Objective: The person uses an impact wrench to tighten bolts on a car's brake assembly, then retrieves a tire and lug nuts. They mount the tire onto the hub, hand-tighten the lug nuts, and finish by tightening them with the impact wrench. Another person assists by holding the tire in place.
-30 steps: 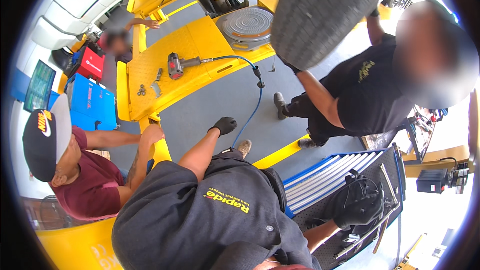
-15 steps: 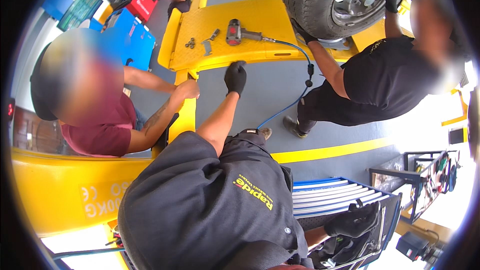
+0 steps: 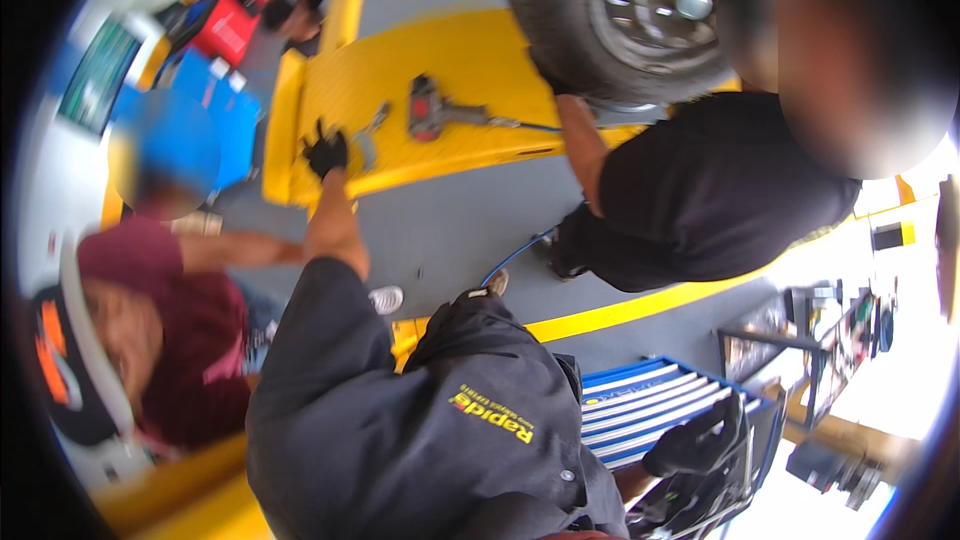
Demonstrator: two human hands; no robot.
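At the near left corner of the yellow lift platform (image 3: 400, 50), my left hand (image 3: 326, 152) in a black glove reaches down with its fingers apart. Small nuts lay around this spot earlier; the hand hides most of that patch now. A flat grey metal piece (image 3: 366, 148) and a small socket-like metal part (image 3: 379, 118) lie just right of it. Beyond them rests a grey impact wrench (image 3: 426, 108) with a red patch. My right hand (image 3: 690, 445), also black-gloved, is stretched out over the top of a blue drawer tool cart (image 3: 625, 380), by its metal rail.
On the right, a co-worker in black (image 3: 690, 170) holds a big wheel (image 3: 640, 10) beside the platform. A person in maroon (image 3: 190, 310) stands close at my left. Another person (image 3: 295, 15) is at the far left. A blue air hose (image 3: 515, 252) hangs off the platform.
My left hand has moved left and forward onto the platform, its closed fingers spreading. My view has shifted. The person in maroon has drawn back from the platform edge. My right hand stays by the cart.
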